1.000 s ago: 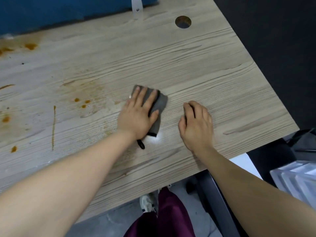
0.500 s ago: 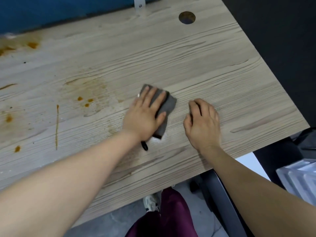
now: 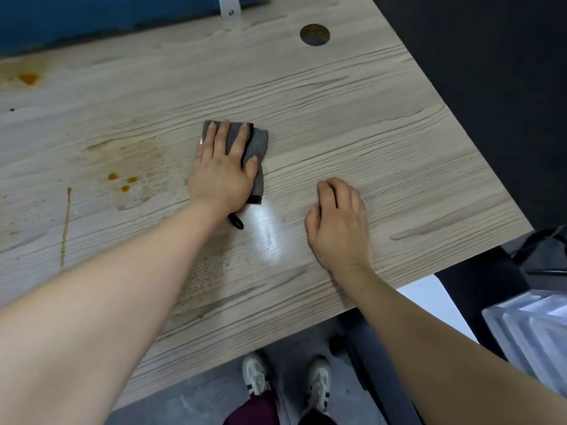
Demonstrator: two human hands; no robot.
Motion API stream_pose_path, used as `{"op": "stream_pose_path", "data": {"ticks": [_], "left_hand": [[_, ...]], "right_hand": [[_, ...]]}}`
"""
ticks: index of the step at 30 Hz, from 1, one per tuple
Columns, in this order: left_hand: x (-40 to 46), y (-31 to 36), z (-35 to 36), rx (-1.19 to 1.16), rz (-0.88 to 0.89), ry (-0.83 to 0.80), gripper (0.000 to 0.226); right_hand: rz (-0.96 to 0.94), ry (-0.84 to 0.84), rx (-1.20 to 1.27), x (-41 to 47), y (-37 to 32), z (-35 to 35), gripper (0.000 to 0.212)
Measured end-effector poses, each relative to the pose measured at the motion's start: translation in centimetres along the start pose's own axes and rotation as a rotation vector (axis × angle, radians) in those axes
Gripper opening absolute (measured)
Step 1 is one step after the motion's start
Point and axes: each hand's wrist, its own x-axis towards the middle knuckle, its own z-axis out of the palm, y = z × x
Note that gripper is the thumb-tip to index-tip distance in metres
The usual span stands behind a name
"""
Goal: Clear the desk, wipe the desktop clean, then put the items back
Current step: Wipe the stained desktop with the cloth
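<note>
The left hand (image 3: 222, 176) lies flat on the grey cloth (image 3: 256, 148), fingers straight and slightly spread, pressing it to the desk (image 3: 352, 118) around mid-desk. The orange stains (image 3: 122, 180) lie just left of that hand — the side the cloth must travel to, I'd say. The right hand (image 3: 339, 222) rests on the wood to the right, near the edge, fingers loosely curled, holding nothing — farther from the mess.

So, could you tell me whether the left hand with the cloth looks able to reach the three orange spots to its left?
Probably yes. The left hand presses the cloth flat on the desk, and only bare desktop lies between it and the orange spots.
</note>
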Motion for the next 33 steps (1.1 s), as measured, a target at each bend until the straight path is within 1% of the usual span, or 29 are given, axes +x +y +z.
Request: {"op": "stream_pose_path", "data": {"ticks": [2,4,5,7,9,11,14,16,21,24,27,30,32,33], "left_hand": [[-0.3,1.1,-0.1,-0.012,-0.065,-0.037,0.058],[-1.6,3.5,0.0,-0.027,-0.092,-0.073,0.059],[-2.6,5.2,0.3,-0.033,-0.069,-0.072,0.059],[-4.6,9.0,1.2,-0.053,0.023,-0.064,0.059],[-6.0,12.0,2.0,-0.067,0.093,-0.061,0.059],[-6.9,13.6,2.4,-0.059,0.125,-0.075,0.059],[-8.5,13.4,2.4,-0.032,0.215,-0.077,0.057],[-10.2,12.3,2.3,-0.03,0.232,-0.064,0.056],[-14.1,7.7,1.6,-0.021,0.038,-0.043,0.055],[-16.5,4.0,1.0,0.009,-0.042,-0.008,0.055],[-17.3,1.6,0.5,0.048,-0.132,-0.051,0.055],[-15.9,1.7,0.4,0.039,-0.257,-0.034,0.056],[-15.6,3.3,0.8,0.026,-0.354,0.013,0.057],[-16.1,4.6,1.2,0.032,-0.374,0.03,0.058]], "right_hand": [[0.004,0.032,0.106,0.1,0.1,0.0,0.042],[0.074,0.079,0.277,0.1,0.2,-0.5,0.041],[0.133,0.121,0.352,0.1,0.4,-0.8,0.041],[0.265,0.217,0.414,0.3,1.3,-2.1,0.044],[0.328,0.241,0.385,0.3,2.8,-3.5,0.045],[0.335,0.203,0.321,-0.3,4.6,-4.5,0.043],[0.332,0.148,0.221,-1.2,6.5,-4.9,0.037],[0.321,0.1,0.201,-1.8,6.1,-4.5,0.034],[0.215,-0.031,0.175,-3.5,2.4,-3.3,0.033],[0.101,-0.021,0.1,-4.2,1.3,-2.5,0.033],[0.059,0.007,0.023,-4.4,1.3,-2.0,0.033],[0.056,0.019,-0.026,-4.4,1.2,-1.9,0.032],[0.056,0.033,-0.042,-4.4,1.0,-1.8,0.032],[0.057,0.031,-0.048,-4.4,1.0,-1.8,0.032]]}}
